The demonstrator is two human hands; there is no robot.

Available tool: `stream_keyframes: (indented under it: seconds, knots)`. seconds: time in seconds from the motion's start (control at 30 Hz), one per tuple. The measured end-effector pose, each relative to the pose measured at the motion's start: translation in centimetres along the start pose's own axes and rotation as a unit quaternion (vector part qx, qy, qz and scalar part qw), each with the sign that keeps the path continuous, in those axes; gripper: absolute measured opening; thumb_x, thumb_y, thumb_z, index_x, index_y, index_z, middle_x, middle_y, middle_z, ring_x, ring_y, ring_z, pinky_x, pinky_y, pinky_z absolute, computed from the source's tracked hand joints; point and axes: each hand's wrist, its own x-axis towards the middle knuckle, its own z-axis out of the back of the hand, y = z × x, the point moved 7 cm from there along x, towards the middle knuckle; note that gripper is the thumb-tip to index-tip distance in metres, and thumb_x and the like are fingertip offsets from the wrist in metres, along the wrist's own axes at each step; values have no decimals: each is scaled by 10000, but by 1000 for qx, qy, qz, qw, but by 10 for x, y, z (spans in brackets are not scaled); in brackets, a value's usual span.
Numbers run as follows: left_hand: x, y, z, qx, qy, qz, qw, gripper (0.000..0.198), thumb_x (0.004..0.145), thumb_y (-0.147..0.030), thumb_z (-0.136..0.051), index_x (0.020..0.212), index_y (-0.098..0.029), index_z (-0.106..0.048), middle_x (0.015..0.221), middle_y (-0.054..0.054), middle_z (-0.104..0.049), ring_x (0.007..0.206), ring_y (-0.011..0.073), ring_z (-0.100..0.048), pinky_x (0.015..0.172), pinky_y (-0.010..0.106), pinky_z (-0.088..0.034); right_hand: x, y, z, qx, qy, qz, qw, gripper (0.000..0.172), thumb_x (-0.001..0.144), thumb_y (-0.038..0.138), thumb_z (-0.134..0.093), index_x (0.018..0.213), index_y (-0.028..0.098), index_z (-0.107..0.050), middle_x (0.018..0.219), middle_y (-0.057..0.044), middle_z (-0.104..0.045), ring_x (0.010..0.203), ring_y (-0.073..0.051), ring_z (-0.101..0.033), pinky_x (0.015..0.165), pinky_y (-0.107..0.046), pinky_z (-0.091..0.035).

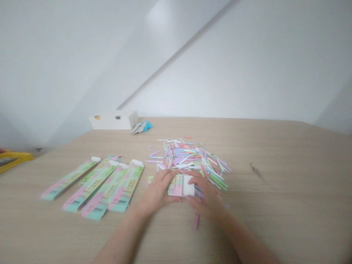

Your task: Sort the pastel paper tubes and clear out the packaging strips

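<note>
My left hand (pixel 158 190) is closed around a long printed box (pixel 175 186) in pink, green and yellow, held crosswise at the near side of a stick pile. At the box's white end (pixel 188 186) are the bent fingers of my right hand (pixel 206 198), gripping it. Some purplish sticks (pixel 198 191) show by the right fingers; whether they are in the hand or lie behind it I cannot tell. Beyond both hands spreads the loose pile of thin pastel sticks (pixel 187 154). A pinkish stick (pixel 197 221) lies below my right hand.
Several similar printed boxes (pixel 126 187) with white ends lie on the wooden table (pixel 288 190) at left. At the back left stand a white box (pixel 112 121) and a crumpled grey-blue cloth (pixel 142 127). A small dark object (pixel 255 169) lies right; a yellow tray (pixel 16 160) sits far left.
</note>
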Motion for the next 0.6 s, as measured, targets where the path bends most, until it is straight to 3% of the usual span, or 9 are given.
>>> stream_keyframes:
  seconds: [0.2,0.43,0.6]
  knots:
    - [1,1,-2,26,1,-6,1000,806,684,-590,-693,1342,-231,-396,1279,140,-518,1187,313,-474,982,463,-401,0,-11,-10,11,14,-43,999,667,752,114,-587,1365,217,-344,1355,-121,-494,1286,-245,-441,1074,-417,-372]
    - [1,1,-3,54,-21,-14,998,783,713,-588,-669,1350,-232,-386,1256,124,-531,1157,294,-484,960,440,-407,-2,-12,-10,-57,-21,-18,998,421,779,94,-561,1169,238,-498,1150,-81,-599,1155,-227,-521,1013,-400,-413]
    - [2,-4,-4,84,-23,-28,996,756,726,-592,-653,1320,-193,-409,1246,146,-541,1127,299,-501,934,445,-413,-2,-13,-15,-55,-2,-28,998,415,765,64,-531,1147,224,-505,1094,-82,-598,1097,-237,-531,969,-407,-427]
